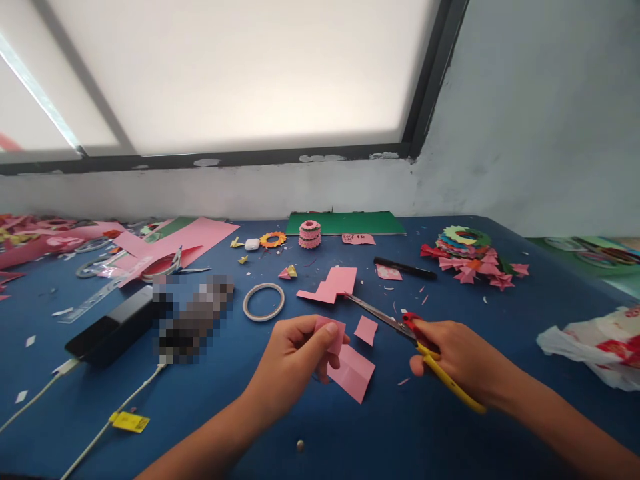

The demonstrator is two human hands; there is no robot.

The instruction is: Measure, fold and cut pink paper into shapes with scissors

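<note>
My left hand (295, 357) pinches a small pink paper square (329, 335) between thumb and fingers. In my right hand (457, 357) is a pair of scissors (385, 319) with red and yellow handles, its blades pointing left and looking closed. The blade tips reach the edge of a notched pink paper sheet (334, 285) on the table. Below the blades lies a small pink paper piece (367, 330). A larger creased pink paper (353, 375) rests just right of my left hand, partly covered by it.
On the blue table (240, 427) are a tape roll (263, 302), a black pen (405, 267), a stack of pink paper rings (309, 234) and colourful paper pieces (473, 257). A black device (115, 327) with a cable lies left. A plastic bag (595, 347) sits right.
</note>
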